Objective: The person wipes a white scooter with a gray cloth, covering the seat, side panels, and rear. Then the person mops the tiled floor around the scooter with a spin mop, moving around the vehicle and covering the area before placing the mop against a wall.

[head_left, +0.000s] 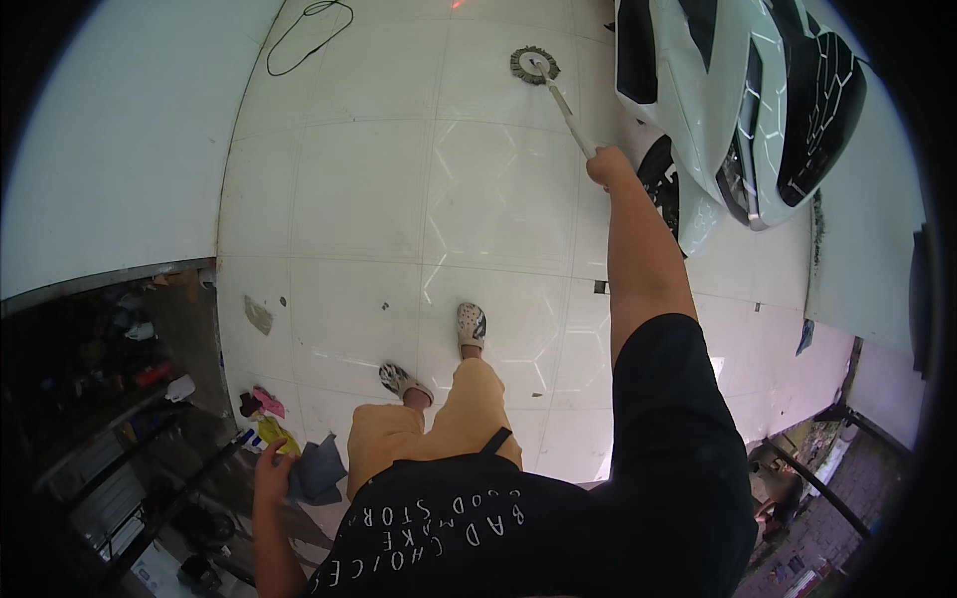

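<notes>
My right arm reaches far forward, and my right hand is closed around the pale handle of a round mop. Its grey-fringed head rests on the white tiled floor, beyond the hand and a little to its left. Low on the left hangs my left hand, holding nothing that I can see, its fingers loosely apart. Just past it lie a yellow cloth or bag and a blue-grey piece; I cannot tell whether the hand touches them.
A white and black vehicle stands at the far right, close to my right arm. A black cable lies looped at the far left. Small scraps and a flat brownish piece dot the floor. Cluttered dark shelving borders the left side.
</notes>
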{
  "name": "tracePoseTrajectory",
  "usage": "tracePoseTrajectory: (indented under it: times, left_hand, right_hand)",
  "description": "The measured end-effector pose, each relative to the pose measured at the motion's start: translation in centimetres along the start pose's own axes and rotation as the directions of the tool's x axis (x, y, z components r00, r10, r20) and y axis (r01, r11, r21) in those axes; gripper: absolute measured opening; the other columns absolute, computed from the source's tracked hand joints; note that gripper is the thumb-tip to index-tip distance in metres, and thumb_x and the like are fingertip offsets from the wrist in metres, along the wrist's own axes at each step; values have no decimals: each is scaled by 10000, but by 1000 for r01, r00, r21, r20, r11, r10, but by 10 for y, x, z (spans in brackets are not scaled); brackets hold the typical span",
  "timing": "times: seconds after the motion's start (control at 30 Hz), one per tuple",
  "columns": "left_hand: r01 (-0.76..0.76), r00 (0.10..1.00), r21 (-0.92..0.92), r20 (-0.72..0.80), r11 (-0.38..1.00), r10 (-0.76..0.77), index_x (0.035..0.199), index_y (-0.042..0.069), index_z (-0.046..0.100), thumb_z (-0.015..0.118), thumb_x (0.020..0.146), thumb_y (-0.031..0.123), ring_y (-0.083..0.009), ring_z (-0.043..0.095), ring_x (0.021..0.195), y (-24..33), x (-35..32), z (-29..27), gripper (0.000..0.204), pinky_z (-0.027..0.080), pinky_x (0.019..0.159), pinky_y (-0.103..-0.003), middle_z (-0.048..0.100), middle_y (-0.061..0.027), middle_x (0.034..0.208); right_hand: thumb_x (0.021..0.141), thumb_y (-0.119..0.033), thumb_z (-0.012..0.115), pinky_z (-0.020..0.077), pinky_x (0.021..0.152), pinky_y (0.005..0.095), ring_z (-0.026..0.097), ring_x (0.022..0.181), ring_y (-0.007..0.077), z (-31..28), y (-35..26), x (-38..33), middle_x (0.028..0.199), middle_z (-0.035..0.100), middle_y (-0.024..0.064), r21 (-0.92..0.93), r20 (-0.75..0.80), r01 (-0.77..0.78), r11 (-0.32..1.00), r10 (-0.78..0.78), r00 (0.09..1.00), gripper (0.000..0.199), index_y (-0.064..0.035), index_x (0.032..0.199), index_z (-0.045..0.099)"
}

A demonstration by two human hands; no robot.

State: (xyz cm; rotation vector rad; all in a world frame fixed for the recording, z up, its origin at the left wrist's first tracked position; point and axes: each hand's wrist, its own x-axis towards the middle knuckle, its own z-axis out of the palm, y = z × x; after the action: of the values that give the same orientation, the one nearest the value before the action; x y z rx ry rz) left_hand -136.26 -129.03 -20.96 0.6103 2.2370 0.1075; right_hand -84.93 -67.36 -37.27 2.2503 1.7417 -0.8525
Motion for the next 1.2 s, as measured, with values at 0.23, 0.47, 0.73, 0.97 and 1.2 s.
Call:
tracePoseTrajectory:
  times: [0.23,0.47,0.73,0.97,1.2]
  left_hand:
    - [306,952,-228,94,924,-292,1201,-54,608,658,893,176,-213,664,872,-129,28,-50,388,498,805,-346,690,-117,957]
    - [166,983,-239,123,957,-139,1077,-49,638,649,893,177,-218,678,760,-178,141,-88,291,516,692,-347,671,-103,844]
    - [-164,986,-36,-14,986,164,1246,-25,597,655,906,286,-161,650,867,79,365,-178,464,475,830,-308,712,-87,845]
    - [-338,941,86,58,937,334,1252,25,613,666,885,278,-200,649,831,313,418,-208,449,485,815,-320,713,-118,854]
    - [20,995,-6,96,1000,-19,1164,-50,639,655,875,256,-239,655,901,148,421,-251,420,494,822,-383,706,-152,969]
  right_hand:
    - [891,-218,537,496,936,476,630,1080,388,69,17,-144,1156,660,204,-180,56,92,979,-83,995,558,-85,1424,439]
    - [926,-275,560,532,847,479,680,968,359,79,-5,-419,1060,705,167,-234,255,-173,957,232,939,574,-210,1480,421]
    - [927,-245,511,473,1002,444,595,1180,313,-6,-125,-178,1308,602,124,-255,174,-103,962,150,973,523,-185,1444,468]
    - [871,-167,518,495,961,435,607,1171,325,-61,-217,91,1231,652,134,-27,96,-111,993,113,989,422,-97,1277,608]
    - [914,-288,554,520,838,511,660,980,375,11,-182,-102,1094,681,179,-125,255,-90,988,120,959,640,-198,1506,329]
